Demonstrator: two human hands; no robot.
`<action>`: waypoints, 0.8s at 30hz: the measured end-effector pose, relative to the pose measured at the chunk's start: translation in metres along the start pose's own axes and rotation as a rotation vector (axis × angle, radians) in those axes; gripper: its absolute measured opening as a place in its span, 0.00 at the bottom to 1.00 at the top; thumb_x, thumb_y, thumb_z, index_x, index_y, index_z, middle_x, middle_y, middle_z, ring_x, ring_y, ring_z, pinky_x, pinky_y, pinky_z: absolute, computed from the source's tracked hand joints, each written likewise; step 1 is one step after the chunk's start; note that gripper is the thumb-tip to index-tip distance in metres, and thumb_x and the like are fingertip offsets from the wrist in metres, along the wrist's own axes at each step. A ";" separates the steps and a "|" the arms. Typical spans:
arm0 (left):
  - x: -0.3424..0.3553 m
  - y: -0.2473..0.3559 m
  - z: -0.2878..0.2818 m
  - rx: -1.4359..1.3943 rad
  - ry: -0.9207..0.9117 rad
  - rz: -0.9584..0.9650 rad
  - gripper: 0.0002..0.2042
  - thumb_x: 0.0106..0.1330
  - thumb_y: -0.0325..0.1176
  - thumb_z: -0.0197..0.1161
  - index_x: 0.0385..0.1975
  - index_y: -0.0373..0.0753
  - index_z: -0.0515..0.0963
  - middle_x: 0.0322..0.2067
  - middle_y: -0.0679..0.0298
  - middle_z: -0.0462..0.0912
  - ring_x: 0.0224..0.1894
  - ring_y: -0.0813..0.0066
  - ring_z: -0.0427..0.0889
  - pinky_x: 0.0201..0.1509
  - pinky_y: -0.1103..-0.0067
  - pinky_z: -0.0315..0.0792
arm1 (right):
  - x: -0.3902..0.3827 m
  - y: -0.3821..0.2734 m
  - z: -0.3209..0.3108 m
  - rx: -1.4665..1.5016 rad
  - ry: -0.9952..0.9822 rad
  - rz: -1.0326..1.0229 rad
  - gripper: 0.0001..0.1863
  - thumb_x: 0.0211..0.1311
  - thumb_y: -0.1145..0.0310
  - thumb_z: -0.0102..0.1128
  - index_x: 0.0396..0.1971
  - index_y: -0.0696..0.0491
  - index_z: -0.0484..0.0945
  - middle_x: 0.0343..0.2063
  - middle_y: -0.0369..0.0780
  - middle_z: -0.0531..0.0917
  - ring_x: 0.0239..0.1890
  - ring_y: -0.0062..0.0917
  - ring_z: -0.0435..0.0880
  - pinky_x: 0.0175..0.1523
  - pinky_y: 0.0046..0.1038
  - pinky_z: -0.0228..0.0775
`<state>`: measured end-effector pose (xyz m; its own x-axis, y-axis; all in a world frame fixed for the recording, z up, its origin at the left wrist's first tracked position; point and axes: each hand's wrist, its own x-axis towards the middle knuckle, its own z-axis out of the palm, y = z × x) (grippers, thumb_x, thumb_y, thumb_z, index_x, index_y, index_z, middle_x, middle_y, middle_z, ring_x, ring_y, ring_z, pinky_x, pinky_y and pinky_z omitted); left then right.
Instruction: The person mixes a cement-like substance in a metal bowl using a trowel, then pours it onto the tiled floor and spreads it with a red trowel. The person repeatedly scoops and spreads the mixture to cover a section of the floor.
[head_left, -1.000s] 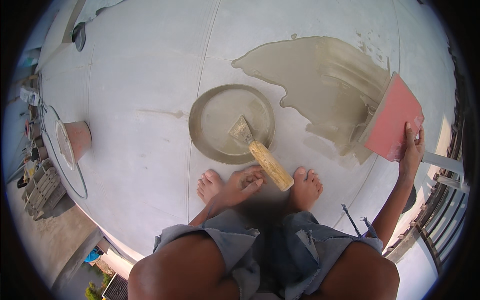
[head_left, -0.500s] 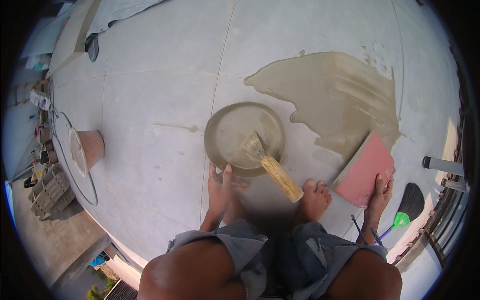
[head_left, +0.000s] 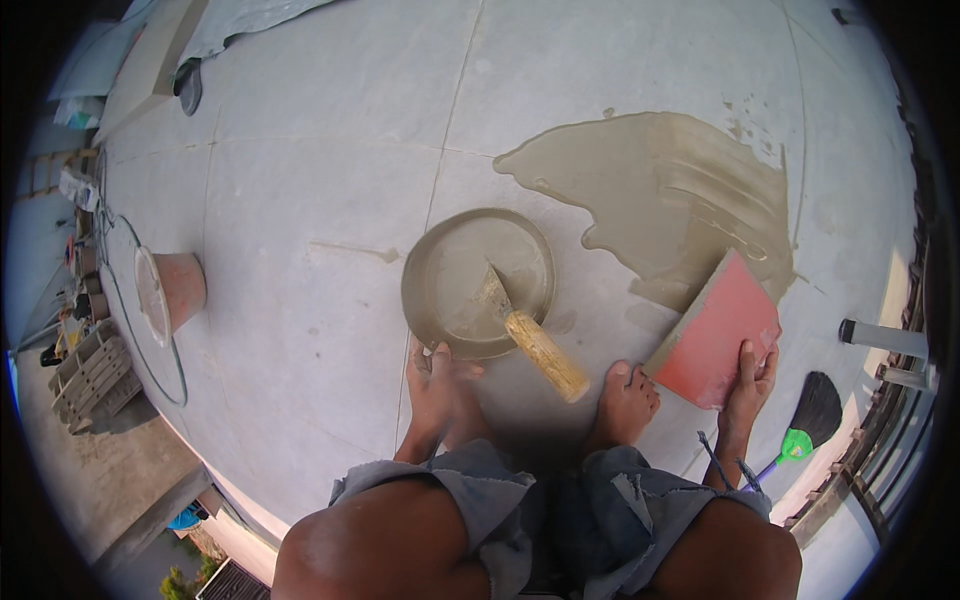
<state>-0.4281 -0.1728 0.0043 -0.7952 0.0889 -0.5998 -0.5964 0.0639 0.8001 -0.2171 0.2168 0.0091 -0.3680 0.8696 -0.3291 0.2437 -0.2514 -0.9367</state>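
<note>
My left hand (head_left: 432, 395), blurred, is closed on the near left rim of a round pan (head_left: 425, 250) of grey wet mix. A scraper with a wooden handle (head_left: 545, 355) rests in the pan, its handle jutting out toward my bare right foot. My right hand (head_left: 750, 385) grips the outer end of a flat red board (head_left: 708, 335), whose grey-smeared edge lies toward the spread grey mix (head_left: 655, 185) on the pale floor (head_left: 300, 150).
At left stand a pinkish bucket (head_left: 175, 295) with a hose (head_left: 135, 365) curving round it and stacked folded items (head_left: 90, 380). A black broom with a green head (head_left: 812, 415) lies at right, near a grey post (head_left: 885, 340) and railing. My knees fill the bottom.
The red board has come down toward me, away from the puddle's right edge. My left hand has moved from under the scraper's handle to the pan's near left rim. The view has shifted slightly.
</note>
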 end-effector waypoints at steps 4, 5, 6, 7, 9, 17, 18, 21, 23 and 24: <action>-0.006 -0.001 -0.023 0.000 0.054 0.014 0.19 0.83 0.29 0.47 0.69 0.33 0.61 0.34 0.52 0.86 0.31 0.71 0.87 0.33 0.78 0.81 | -0.005 -0.005 0.010 0.001 -0.010 -0.012 0.28 0.76 0.70 0.64 0.70 0.58 0.66 0.58 0.43 0.83 0.58 0.24 0.82 0.65 0.29 0.73; -0.007 -0.007 -0.034 -0.039 0.072 0.030 0.18 0.83 0.28 0.47 0.69 0.33 0.61 0.34 0.53 0.86 0.31 0.72 0.87 0.33 0.79 0.81 | -0.007 -0.005 0.012 0.004 -0.021 0.001 0.27 0.76 0.70 0.63 0.70 0.58 0.66 0.58 0.43 0.82 0.58 0.24 0.82 0.66 0.30 0.72; -0.007 -0.008 -0.039 -0.081 0.082 0.047 0.18 0.82 0.28 0.47 0.68 0.33 0.62 0.33 0.53 0.86 0.31 0.73 0.87 0.33 0.79 0.80 | -0.008 -0.004 0.012 0.006 -0.026 0.007 0.27 0.76 0.71 0.63 0.70 0.57 0.65 0.59 0.43 0.82 0.58 0.24 0.82 0.66 0.30 0.72; -0.009 -0.008 -0.046 -0.021 0.096 0.027 0.17 0.82 0.28 0.48 0.68 0.34 0.63 0.34 0.54 0.86 0.30 0.74 0.86 0.35 0.79 0.80 | -0.010 -0.003 0.012 0.007 -0.031 0.013 0.27 0.76 0.71 0.63 0.69 0.57 0.65 0.59 0.43 0.81 0.59 0.24 0.81 0.66 0.30 0.72; -0.011 -0.002 -0.052 -0.083 0.157 0.057 0.19 0.82 0.29 0.49 0.69 0.35 0.62 0.38 0.55 0.85 0.31 0.72 0.86 0.34 0.79 0.81 | -0.018 0.002 0.021 0.073 0.004 0.024 0.27 0.76 0.73 0.63 0.69 0.57 0.64 0.61 0.44 0.80 0.61 0.25 0.80 0.67 0.31 0.72; 0.001 0.001 -0.105 -0.159 0.329 0.151 0.14 0.82 0.29 0.50 0.63 0.35 0.66 0.35 0.55 0.85 0.30 0.76 0.84 0.34 0.82 0.77 | -0.082 -0.003 0.056 0.282 -0.022 0.341 0.29 0.69 0.81 0.64 0.68 0.60 0.66 0.59 0.45 0.80 0.59 0.30 0.82 0.65 0.33 0.75; 0.003 -0.001 -0.111 -0.175 0.350 0.158 0.14 0.82 0.29 0.50 0.62 0.35 0.67 0.35 0.56 0.85 0.31 0.77 0.84 0.35 0.82 0.77 | -0.090 -0.003 0.061 0.325 -0.042 0.403 0.29 0.69 0.81 0.64 0.67 0.60 0.67 0.58 0.45 0.80 0.59 0.30 0.83 0.64 0.33 0.76; 0.013 -0.003 -0.119 -0.206 0.368 0.170 0.12 0.82 0.30 0.52 0.60 0.36 0.68 0.36 0.58 0.84 0.34 0.79 0.83 0.36 0.82 0.75 | -0.107 -0.004 0.076 0.370 -0.014 0.453 0.27 0.71 0.77 0.64 0.67 0.59 0.69 0.59 0.45 0.82 0.62 0.32 0.83 0.66 0.36 0.77; 0.018 -0.010 -0.127 -0.223 0.388 0.164 0.12 0.81 0.30 0.53 0.60 0.37 0.69 0.37 0.59 0.84 0.36 0.80 0.83 0.36 0.82 0.74 | -0.110 0.002 0.077 0.426 0.007 0.490 0.24 0.72 0.77 0.62 0.66 0.59 0.70 0.58 0.45 0.83 0.61 0.32 0.84 0.65 0.36 0.79; 0.018 -0.017 -0.134 -0.236 0.417 0.160 0.12 0.81 0.31 0.53 0.60 0.38 0.69 0.38 0.60 0.84 0.37 0.80 0.82 0.37 0.83 0.74 | -0.109 0.005 0.076 0.452 0.015 0.503 0.23 0.73 0.77 0.62 0.65 0.59 0.71 0.57 0.45 0.83 0.61 0.32 0.85 0.65 0.36 0.81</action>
<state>-0.4473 -0.3059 -0.0200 -0.8263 -0.3281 -0.4579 -0.4334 -0.1490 0.8888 -0.2440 0.0879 0.0312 -0.2949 0.6049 -0.7397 -0.0180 -0.7775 -0.6287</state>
